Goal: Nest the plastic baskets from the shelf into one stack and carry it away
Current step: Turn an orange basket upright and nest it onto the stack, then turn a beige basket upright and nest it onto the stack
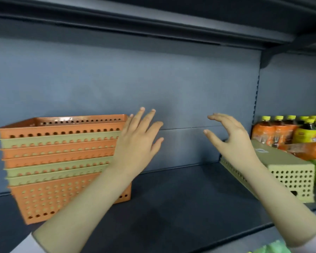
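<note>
With both our hands empty and fingers spread, our left hand point(139, 137) hovers by the nested basket stack point(62, 167) on the shelf point(171, 198), while our right hand point(230, 136) is nearer the lone overturned beige basket point(288, 172) lying rightward.

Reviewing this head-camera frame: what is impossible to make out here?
- Stack of baskets: right end hidden by the left hand; motion blur makes the count uncertain.
- Beige basket: upside down, partly behind the right hand.
- Bottles: cut by the right edge, labels too blurred to read.
</note>
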